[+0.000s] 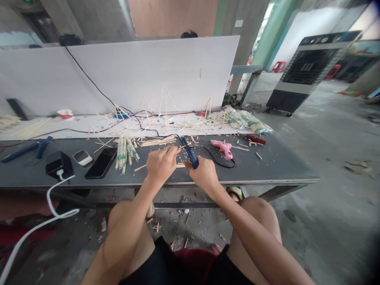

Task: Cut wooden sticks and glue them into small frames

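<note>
A thin wooden stick [141, 168] is gripped by the left hand [162, 166], its fingers closed narrowly around it, though the point of contact is largely hidden behind the knuckles. A dark blue glue gun [190, 153] is held by the right hand [204, 175], its lower end wrapped by curled fingers and hidden from view; its nozzle cannot be made out. Both hands are held close together over the front edge of the dark worktop [276, 171]. A pink glue gun [222, 149] is laid just beside the right hand, while a bundle of bamboo sticks [126, 155] is placed to the left, near a black phone [101, 163].
</note>
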Demonstrator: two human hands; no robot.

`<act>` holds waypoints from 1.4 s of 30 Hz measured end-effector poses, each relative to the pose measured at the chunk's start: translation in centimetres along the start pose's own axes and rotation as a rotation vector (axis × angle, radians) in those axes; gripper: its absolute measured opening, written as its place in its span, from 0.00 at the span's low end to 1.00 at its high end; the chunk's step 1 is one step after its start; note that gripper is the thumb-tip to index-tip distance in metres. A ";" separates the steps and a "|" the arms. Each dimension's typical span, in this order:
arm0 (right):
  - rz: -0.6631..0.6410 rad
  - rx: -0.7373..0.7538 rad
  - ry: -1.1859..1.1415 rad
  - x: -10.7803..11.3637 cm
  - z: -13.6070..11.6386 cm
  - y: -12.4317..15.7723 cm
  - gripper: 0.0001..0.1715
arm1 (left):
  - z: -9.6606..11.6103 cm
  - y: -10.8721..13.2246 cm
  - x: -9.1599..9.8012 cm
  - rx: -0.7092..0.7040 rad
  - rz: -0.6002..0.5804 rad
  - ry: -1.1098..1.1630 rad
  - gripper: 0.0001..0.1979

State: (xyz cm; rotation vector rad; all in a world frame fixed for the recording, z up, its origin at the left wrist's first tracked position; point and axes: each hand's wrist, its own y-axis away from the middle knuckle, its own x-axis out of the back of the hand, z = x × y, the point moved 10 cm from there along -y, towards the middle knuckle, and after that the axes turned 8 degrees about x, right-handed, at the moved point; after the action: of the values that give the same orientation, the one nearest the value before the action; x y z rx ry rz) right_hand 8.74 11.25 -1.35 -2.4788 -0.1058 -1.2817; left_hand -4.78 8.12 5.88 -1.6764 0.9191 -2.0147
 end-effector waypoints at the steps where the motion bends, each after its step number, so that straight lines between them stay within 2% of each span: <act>1: -0.016 -0.001 0.002 -0.2 0.0 -0.2 0.18 | 0.0 0.0 -0.1 0.001 -0.008 -0.003 0.15; 6: -0.043 -0.013 -0.013 -1.1 0.5 -0.6 0.12 | 0.2 0.0 -0.1 0.003 -0.006 -0.037 0.16; 10: 0.017 -0.032 -0.065 -0.7 0.6 -0.6 0.15 | 0.2 -0.1 0.4 0.027 0.020 0.019 0.15; 13: 0.056 -0.028 -0.101 0.0 0.8 -0.8 0.16 | -0.7 -0.2 0.6 0.112 0.057 0.129 0.16; 16: 0.085 -0.080 -0.136 0.6 2.1 -0.9 0.15 | -1.7 -0.1 0.3 0.213 0.068 0.342 0.18; 19: 0.108 -0.104 -0.194 0.9 3.0 -1.0 0.16 | -2.3 0.2 -1.3 0.336 -0.029 0.647 0.20; 23: 0.118 -0.052 -0.319 1.0 2.9 -1.0 0.16 | -2.5 0.9 -4.1 0.492 -0.194 1.049 0.20; 25: 0.126 -0.040 -0.394 1.0 2.9 -1.0 0.15 | -2.2 1.0 -5.2 0.514 -0.265 1.163 0.19; 27: 0.128 -0.041 -0.480 0.9 3.1 -1.0 0.14 | -2.3 1.1 -5.7 0.542 -0.283 1.214 0.17; 31: 0.057 -0.046 -0.688 -0.4 3.2 -1.2 0.13 | -2.5 1.2 -5.3 0.575 -0.203 1.176 0.15; 36: -0.017 -0.018 -0.841 -1.4 2.4 -1.2 0.12 | -1.5 1.7 -5.6 0.543 -0.190 1.127 0.17; 40: -0.172 -0.026 -1.161 -2.6 0.7 -0.6 0.13 | -2.8 2.2 -6.1 0.666 -0.074 1.126 0.20; 42: -0.249 -0.035 -1.256 -3.0 0.0 -0.2 0.14 | -3.1 2.3 -6.8 0.729 -0.095 1.179 0.21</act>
State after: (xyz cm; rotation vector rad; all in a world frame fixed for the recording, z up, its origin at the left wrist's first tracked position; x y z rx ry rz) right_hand 6.92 11.74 -3.69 -2.9352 -0.6872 0.3933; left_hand -6.47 11.67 -0.89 -0.0639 0.2399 -2.8693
